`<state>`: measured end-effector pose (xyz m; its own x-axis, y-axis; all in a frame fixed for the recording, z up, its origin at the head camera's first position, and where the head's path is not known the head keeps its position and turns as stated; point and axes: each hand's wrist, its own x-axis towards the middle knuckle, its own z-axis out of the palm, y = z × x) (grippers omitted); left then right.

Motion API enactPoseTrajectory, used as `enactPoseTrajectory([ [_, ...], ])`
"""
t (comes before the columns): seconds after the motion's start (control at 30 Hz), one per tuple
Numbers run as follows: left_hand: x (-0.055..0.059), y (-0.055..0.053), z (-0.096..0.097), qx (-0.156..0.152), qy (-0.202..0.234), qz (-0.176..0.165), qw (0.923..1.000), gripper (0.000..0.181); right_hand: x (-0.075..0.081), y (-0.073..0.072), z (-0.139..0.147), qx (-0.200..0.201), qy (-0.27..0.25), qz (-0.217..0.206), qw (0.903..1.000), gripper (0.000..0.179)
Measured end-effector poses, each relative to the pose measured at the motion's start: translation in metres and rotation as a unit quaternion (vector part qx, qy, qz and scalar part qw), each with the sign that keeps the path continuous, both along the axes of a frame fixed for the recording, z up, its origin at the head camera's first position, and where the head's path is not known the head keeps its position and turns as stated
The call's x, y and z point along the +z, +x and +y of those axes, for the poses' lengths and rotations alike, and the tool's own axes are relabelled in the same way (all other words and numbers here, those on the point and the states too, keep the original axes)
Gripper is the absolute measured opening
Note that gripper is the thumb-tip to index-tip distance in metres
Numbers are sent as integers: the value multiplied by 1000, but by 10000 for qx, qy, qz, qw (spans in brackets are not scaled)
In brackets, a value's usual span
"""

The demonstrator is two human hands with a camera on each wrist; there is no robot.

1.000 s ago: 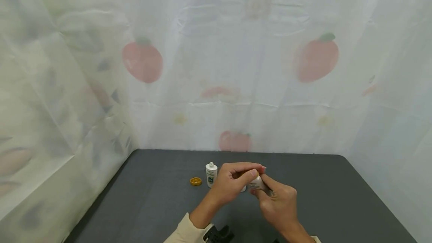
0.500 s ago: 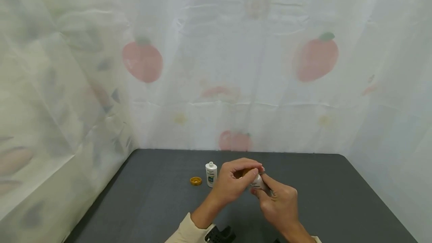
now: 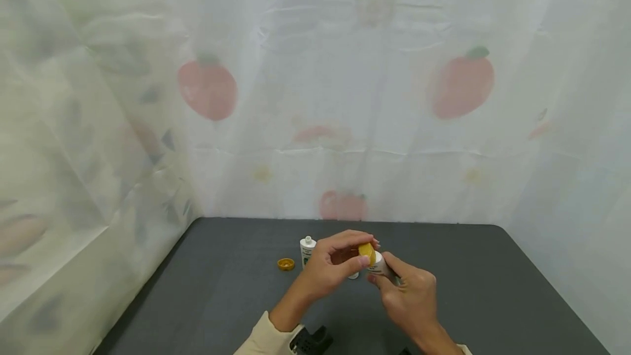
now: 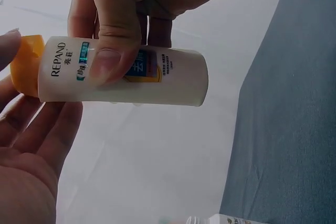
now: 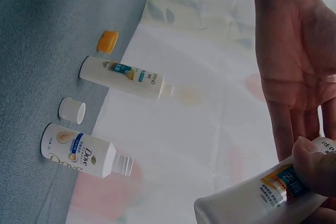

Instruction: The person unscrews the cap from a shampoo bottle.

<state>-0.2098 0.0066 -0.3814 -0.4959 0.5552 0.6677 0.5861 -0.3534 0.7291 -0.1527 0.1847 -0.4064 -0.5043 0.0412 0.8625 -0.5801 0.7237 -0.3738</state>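
My right hand (image 3: 411, 295) grips a white REPAND bottle (image 4: 178, 77) tilted above the table, its thumb across the label. Against the bottle's top end sits a yellow cap (image 3: 367, 255), pinched by the thumb and fingers of my left hand (image 3: 322, 267). In the left wrist view the cap touches the bottle's shoulder, and the neck is hidden. The right wrist view shows the bottle's base and label, but this cap is out of frame there.
On the dark table (image 3: 222, 300) stand an uncapped REPAND bottle (image 5: 126, 78) with a yellow cap (image 5: 107, 41) beside it, and an uncapped Dove bottle (image 5: 81, 150) by a white cap (image 5: 72, 110). A fruit-patterned curtain (image 3: 394, 179) rises behind the table.
My left hand has shifted slightly left and turned, so the yellow cap between its fingers shows more plainly. My right hand and the bottle have hardly moved.
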Motion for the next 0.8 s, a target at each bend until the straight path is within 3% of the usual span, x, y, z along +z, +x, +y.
enactPoseTrajectory([
  [0.3,0,2,4,515,86,129,9986,28,-2,1,0,156,130,433,9989,33],
  [0.57,1,4,12,567,318,356,9972,23,-3,1,-4,354,79,600,9975,31],
  [0.8,1,8,14,787,407,181,9959,19,-3,2,-4,422,-41,372,9984,37],
])
